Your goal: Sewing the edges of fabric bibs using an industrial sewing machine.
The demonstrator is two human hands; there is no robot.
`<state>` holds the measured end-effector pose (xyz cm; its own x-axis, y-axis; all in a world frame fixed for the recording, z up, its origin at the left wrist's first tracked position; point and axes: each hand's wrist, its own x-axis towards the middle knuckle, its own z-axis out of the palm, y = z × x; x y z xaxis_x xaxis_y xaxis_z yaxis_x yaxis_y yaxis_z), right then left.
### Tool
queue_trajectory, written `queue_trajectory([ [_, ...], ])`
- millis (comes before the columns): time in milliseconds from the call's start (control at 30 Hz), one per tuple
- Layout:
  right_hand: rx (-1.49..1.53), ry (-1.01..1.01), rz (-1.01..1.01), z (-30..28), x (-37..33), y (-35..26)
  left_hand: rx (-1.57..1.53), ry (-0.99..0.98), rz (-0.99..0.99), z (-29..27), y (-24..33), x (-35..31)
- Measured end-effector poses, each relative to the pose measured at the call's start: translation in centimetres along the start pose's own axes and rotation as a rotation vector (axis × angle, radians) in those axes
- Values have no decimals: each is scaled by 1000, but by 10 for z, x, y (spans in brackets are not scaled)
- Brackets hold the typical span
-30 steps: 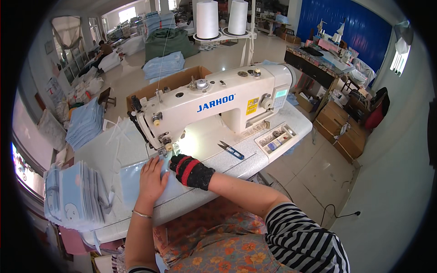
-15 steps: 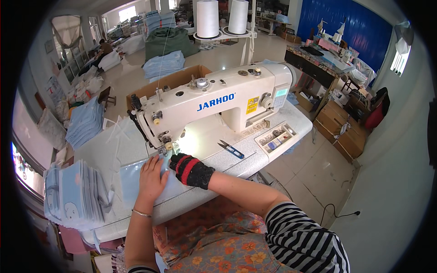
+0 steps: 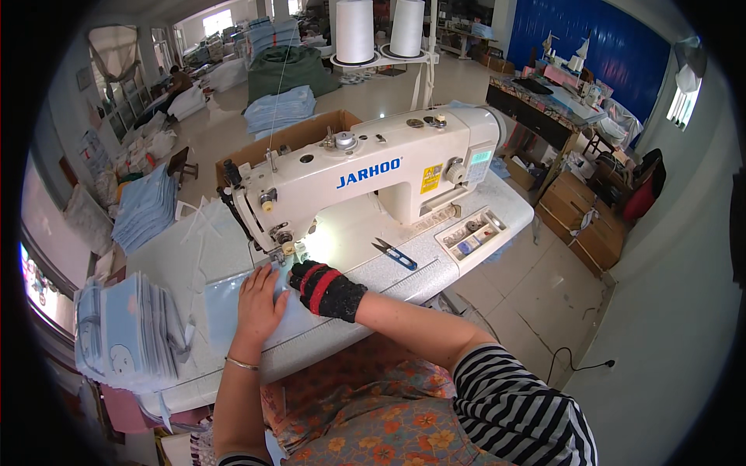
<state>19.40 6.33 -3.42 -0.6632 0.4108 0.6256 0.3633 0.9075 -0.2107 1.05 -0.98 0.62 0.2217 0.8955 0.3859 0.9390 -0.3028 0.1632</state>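
Under the needle end of a white sewing machine (image 3: pixel 365 167) lies a light blue piece of fabric (image 3: pixel 225 299), flat and slightly shiny. My left hand (image 3: pixel 260 304) rests on it with fingers stretched toward the presser foot (image 3: pixel 281 256). Just right of the foot, my right hand (image 3: pixel 328 291), in a black glove with red bands, is closed with curled fingers at the fabric's edge. Its fingertips are partly hidden. Thread snips (image 3: pixel 395 255) with dark blue handles lie on the machine table, right of my gloved hand.
Stacked light blue fabric pieces (image 3: pixel 128 330) stand at the table's left edge. A parts tray (image 3: pixel 472 237) is set into the table's right side. Thread cones (image 3: pixel 355 35) rise behind the machine, near an open cardboard box (image 3: pixel 342 122). More cartons (image 3: pixel 579 217) stand on the floor at right.
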Motion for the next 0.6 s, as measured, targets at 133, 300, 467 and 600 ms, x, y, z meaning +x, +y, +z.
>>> queue_trajectory([
  [133, 33, -19, 28, 2, 0, 1, -2, 4, 3, 0, 0, 0],
  [300, 34, -33, 38, 2, 1, 0, 3, 0, 3, 1, -1, 0],
  [467, 36, -22, 32, 1, 1, 0, 4, 4, 4, 0, -1, 1],
  [600, 55, -50, 47, -2, 1, 0, 0, 4, 5, 1, 0, 1],
])
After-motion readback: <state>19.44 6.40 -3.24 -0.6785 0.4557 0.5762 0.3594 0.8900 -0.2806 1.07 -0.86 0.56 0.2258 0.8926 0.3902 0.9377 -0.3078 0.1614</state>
